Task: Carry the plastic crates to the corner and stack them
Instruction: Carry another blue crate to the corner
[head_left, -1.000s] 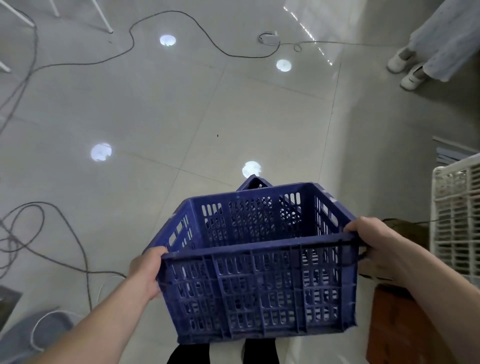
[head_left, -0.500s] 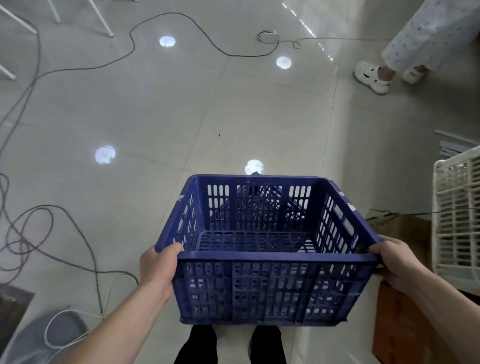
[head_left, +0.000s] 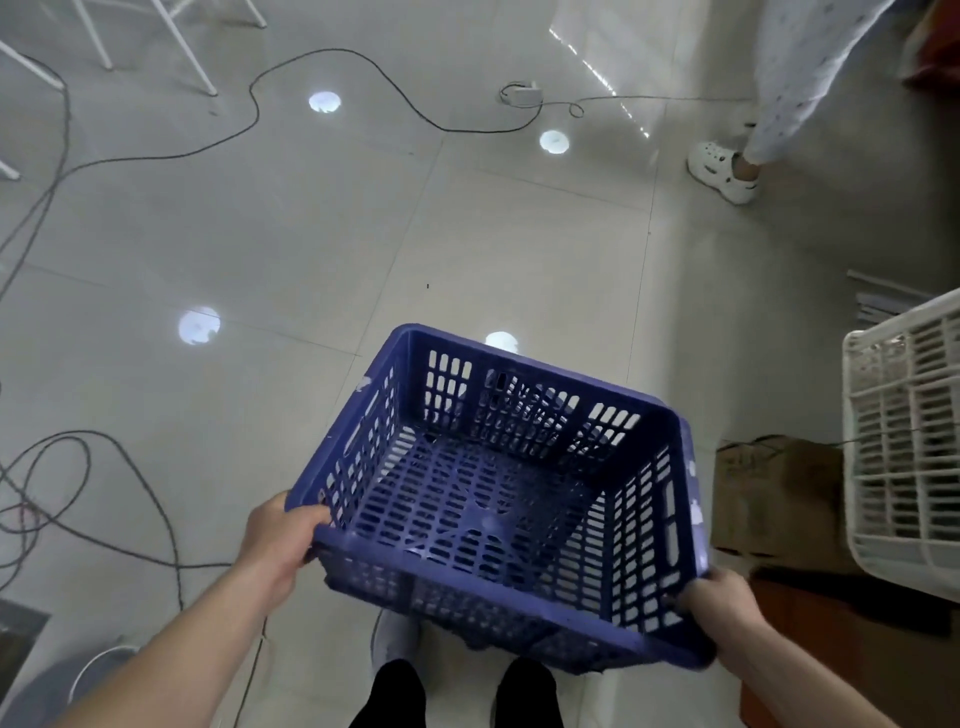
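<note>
Blue plastic crate (head_left: 498, 499) up off the tiled floor (head_left: 311, 249), tilted, right side dipping — empty, mesh bottom showing. Left hand (head_left: 278, 540) clamps the near-left corner, fingers curled over the rim; right hand (head_left: 719, 608) grips the near-right corner. White crate (head_left: 904, 447) sits at the right edge, cardboard box (head_left: 774, 493) beside it — cables (head_left: 104, 493) trail left.
</note>
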